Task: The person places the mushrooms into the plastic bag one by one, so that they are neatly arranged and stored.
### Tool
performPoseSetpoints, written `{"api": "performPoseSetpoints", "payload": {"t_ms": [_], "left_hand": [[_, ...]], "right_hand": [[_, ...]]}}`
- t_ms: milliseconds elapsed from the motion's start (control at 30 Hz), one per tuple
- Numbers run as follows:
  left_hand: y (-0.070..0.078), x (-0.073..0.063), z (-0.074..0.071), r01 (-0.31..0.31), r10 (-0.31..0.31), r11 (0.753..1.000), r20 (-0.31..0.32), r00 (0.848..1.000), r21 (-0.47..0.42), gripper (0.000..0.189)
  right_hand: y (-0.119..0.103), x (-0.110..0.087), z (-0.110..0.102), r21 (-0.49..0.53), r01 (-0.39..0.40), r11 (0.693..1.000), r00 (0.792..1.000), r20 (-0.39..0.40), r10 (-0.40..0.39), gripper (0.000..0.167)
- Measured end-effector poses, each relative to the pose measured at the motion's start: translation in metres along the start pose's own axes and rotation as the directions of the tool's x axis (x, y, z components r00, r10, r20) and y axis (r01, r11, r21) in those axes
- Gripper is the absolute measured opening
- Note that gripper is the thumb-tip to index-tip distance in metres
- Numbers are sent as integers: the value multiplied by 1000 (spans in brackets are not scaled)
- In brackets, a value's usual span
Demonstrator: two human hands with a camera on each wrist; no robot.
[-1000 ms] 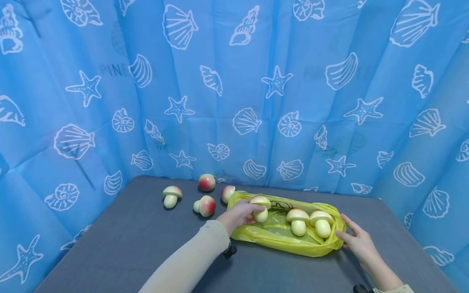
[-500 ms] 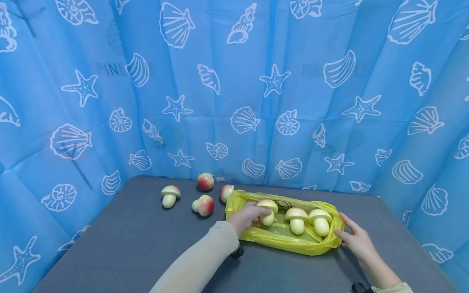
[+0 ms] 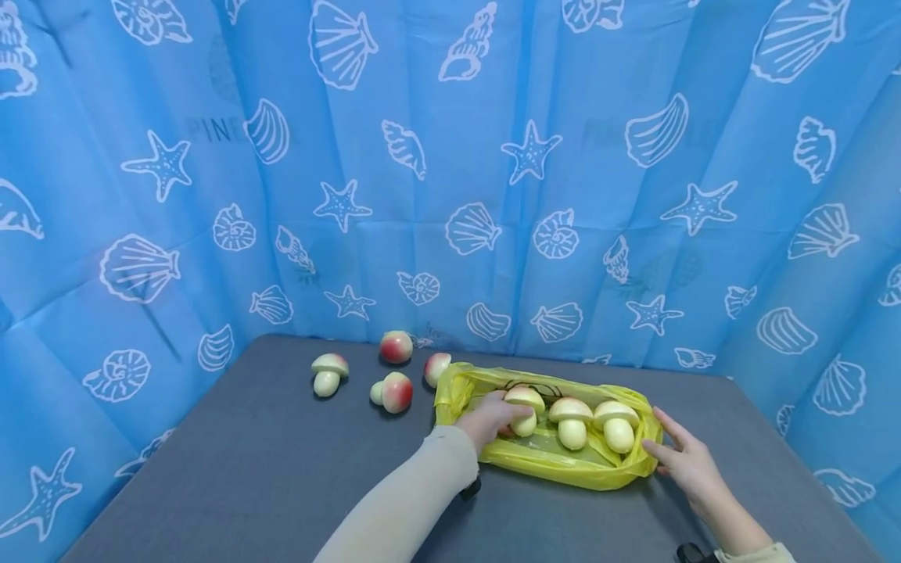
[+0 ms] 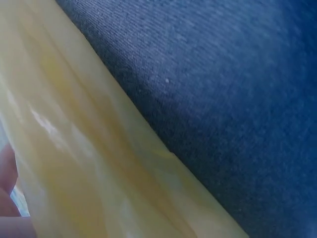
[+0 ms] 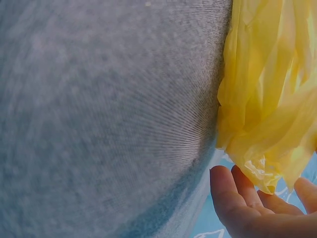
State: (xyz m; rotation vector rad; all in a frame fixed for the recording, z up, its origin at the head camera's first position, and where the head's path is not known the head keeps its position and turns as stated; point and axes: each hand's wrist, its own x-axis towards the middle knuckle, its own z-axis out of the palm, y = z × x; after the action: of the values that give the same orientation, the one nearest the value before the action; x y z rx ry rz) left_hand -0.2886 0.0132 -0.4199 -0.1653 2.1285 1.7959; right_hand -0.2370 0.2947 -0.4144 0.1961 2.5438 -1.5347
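My left hand point(image 3: 487, 418) reaches into a yellow plastic bag point(image 3: 563, 465) spread like a lining over a long, low shape. It holds a toy mushroom point(image 3: 525, 400) with a cream cap and pale stem, the thumb on the stem. To its right in the bag lie two more mushrooms, a middle one point(image 3: 572, 422) and an end one point(image 3: 617, 426). At the bag's right end is my right hand point(image 3: 693, 467), fingers extended and spread along the plastic. The left wrist view shows mostly yellow plastic, with bits of my fingers point(image 4: 7, 173) at the left edge.
On the grey table point(image 3: 232, 469), left of the bag, lie a pale mushroom point(image 3: 328, 375), a red-capped one point(image 3: 396, 392) on its side, another point(image 3: 396, 347) at the back, and one point(image 3: 436, 369) against the bag's corner. A blue shell-print curtain point(image 3: 436, 188) hangs behind.
My left hand has moved right inside the bag with the mushroom, bringing it beside the other two. My right hand has stayed at the bag's right end.
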Motion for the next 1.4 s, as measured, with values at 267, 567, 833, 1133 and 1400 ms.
{"api": "performPoseSetpoints", "payload": {"t_ms": [267, 567, 833, 1133, 1400], "left_hand": [[2, -1, 8, 7, -7, 1000, -6, 1000, 13, 76], [-4, 6, 10, -19, 20, 1000, -51, 998, 23, 74], [-4, 7, 12, -31, 32, 999, -69, 997, 13, 66], [-1, 3, 9, -15, 16, 999, -27, 1000, 42, 72], [1, 0, 3, 10, -9, 997, -6, 1000, 71, 70]], "right_hand": [[1, 0, -1, -18, 24, 1000, 1000, 0, -24, 77], [-1, -1, -1, -41, 46, 998, 999, -6, -46, 75], [0, -1, -1, -40, 36, 999, 999, -3, -36, 75], [1, -1, -2, -39, 38, 999, 999, -7, -38, 75], [1, -2, -2, -41, 34, 999, 999, -5, -34, 75]]}}
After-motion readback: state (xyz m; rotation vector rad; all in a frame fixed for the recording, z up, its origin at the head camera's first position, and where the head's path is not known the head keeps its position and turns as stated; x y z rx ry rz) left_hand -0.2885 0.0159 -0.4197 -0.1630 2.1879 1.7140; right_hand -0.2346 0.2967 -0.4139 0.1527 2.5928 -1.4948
